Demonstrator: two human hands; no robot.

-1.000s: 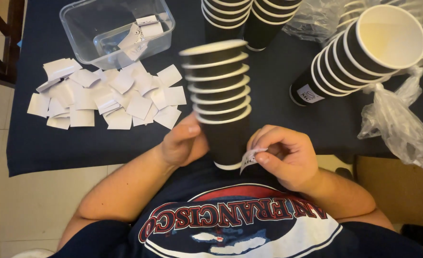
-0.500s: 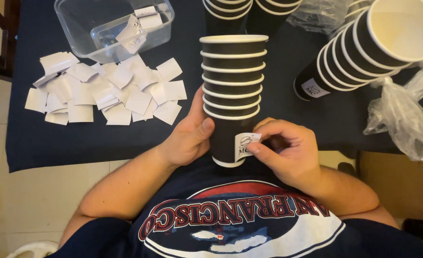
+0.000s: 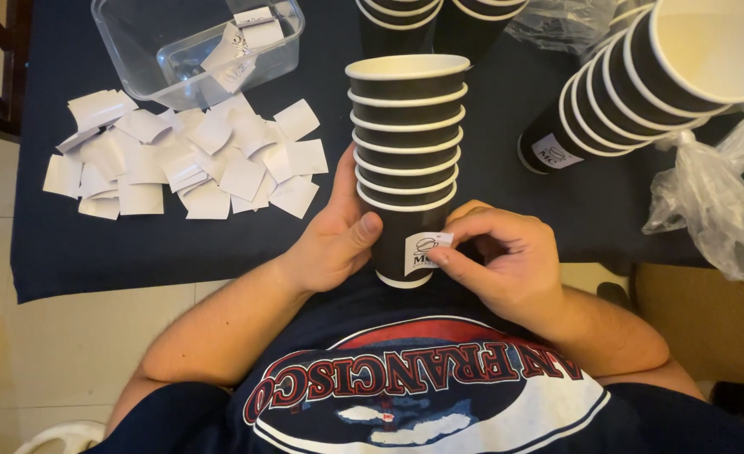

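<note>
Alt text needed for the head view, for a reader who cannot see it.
The left hand steadies a stack of black paper cups while the right hand presses a white sticker onto the bottom cup. White paper squares and a clear tub lie on the dark tablecloth.

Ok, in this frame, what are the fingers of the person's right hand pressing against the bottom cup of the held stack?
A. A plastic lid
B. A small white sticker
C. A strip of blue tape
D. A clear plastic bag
B. The right hand pinches a small white sticker flat on the lowest dark cup of the stack, while the left hand steadies the stack.
</note>
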